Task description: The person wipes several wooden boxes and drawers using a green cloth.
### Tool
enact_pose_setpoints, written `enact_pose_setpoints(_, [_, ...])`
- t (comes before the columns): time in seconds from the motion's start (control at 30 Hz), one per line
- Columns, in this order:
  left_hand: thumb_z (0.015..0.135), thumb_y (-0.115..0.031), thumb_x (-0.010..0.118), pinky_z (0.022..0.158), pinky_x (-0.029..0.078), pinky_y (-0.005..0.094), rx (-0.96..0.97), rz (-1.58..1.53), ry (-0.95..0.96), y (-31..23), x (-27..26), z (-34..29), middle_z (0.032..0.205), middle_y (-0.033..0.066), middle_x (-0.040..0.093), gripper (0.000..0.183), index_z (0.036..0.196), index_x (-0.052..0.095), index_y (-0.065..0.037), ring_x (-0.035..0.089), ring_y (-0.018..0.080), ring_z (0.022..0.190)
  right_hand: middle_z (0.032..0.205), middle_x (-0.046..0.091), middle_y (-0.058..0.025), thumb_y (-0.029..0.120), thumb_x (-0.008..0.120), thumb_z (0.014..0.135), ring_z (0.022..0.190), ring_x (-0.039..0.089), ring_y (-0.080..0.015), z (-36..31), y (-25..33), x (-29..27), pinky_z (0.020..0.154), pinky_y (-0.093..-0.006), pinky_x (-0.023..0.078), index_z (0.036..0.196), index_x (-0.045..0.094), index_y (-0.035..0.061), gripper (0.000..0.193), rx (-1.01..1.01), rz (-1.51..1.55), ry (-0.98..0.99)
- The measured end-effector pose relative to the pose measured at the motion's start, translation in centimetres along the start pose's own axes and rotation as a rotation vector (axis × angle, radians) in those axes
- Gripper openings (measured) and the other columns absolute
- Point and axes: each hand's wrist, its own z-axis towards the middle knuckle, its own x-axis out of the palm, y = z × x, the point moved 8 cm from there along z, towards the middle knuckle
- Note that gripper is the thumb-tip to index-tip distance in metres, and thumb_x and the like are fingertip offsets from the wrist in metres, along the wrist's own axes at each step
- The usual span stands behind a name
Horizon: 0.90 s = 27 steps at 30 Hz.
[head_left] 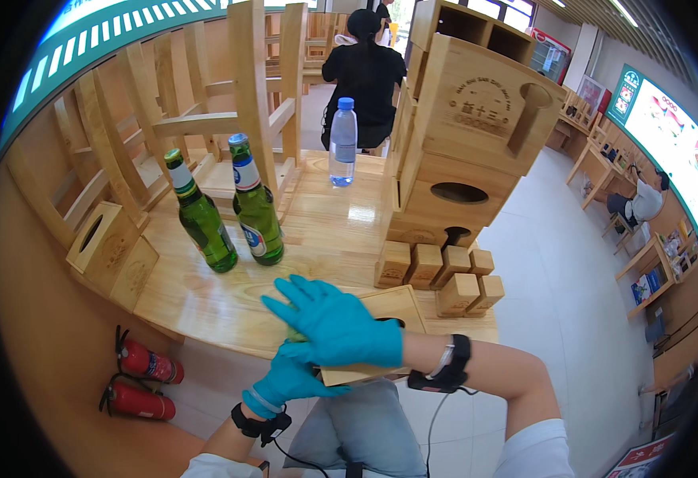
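Note:
Both my hands wear turquoise gloves and meet at the table's near edge. My right hand (337, 323) reaches across a light wooden box (396, 307), its fingers stretched out and slightly spread to the left. Below it, my left hand (289, 378) grips the near left end of that box, one finger lying along its lower edge. The right hand overlaps the left fingertips and hides part of the box. A small yellowish-green patch (294, 335) shows between the hands; I cannot make out what it is. A dark opening shows in the box's top beside my right wrist.
Two green glass bottles (258, 215) and a clear water bottle (344, 147) stand on the wooden table (325, 267). Stacked wooden boxes (460, 159) and several small blocks (458, 293) are at right, upturned chairs (245, 119) at left. Fire extinguishers (148, 362) sit on the floor; a person (365, 80) sits beyond.

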Motion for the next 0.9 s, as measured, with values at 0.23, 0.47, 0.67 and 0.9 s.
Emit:
enact_pose_setpoints(0.23, [0.058, -0.054, 0.094, 0.107, 0.046, 0.0433, -0.022, 0.227, -0.053, -0.5, -0.7, 0.1, 0.14, 0.0208, 0.055, 0.106, 0.14, 0.052, -0.001, 0.054, 0.0351, 0.129, 0.156, 0.037, -0.0251, 0.045, 0.06, 0.095, 0.141, 0.04, -0.0433, -0.3, 0.1, -0.6, 0.113, -0.049, 0.039, 0.151, 0.047, 0.0185, 0.063, -0.012, 0.004, -0.063])
enact_pose_setpoints(0.47, [0.053, -0.053, 0.096, 0.115, 0.038, 0.0458, 0.085, 0.038, -0.167, -3.1, -1.9, 1.3, 0.157, 0.0285, 0.03, 0.151, 0.159, 0.005, 0.003, 0.039, 0.041, 0.142, 0.14, 0.051, -0.0235, 0.036, 0.054, 0.097, 0.116, 0.06, -0.0365, -6.9, -7.4, -4.3, 0.093, -0.0451, 0.052, 0.143, 0.054, 0.0144, 0.05, 0.176, -0.112, -0.17])
enact_pose_setpoints(0.67, [0.052, -0.054, 0.096, 0.115, 0.037, 0.0457, 0.078, 0.049, -0.177, -2.9, -1.8, 0.9, 0.158, 0.0279, 0.03, 0.152, 0.159, 0.003, 0.003, 0.039, 0.0404, 0.143, 0.149, 0.045, -0.0219, 0.035, 0.052, 0.1, 0.127, 0.055, -0.0381, -12.3, -8.2, -5.7, 0.1, -0.0458, 0.051, 0.144, 0.053, 0.0137, 0.049, 0.343, -0.093, -0.23])
enact_pose_setpoints(0.9, [0.056, -0.049, 0.095, 0.111, 0.042, 0.0458, 0.125, 0.033, -0.189, -3.2, -1.8, 1.3, 0.15, 0.0266, 0.041, 0.151, 0.16, -0.003, -0.001, 0.047, 0.0403, 0.137, 0.156, 0.038, -0.0198, 0.029, 0.054, 0.101, 0.138, 0.045, -0.0378, -13.4, -6.1, -5.1, 0.11, -0.0437, 0.044, 0.148, 0.05, 0.0132, 0.049, 0.291, -0.073, -0.268])
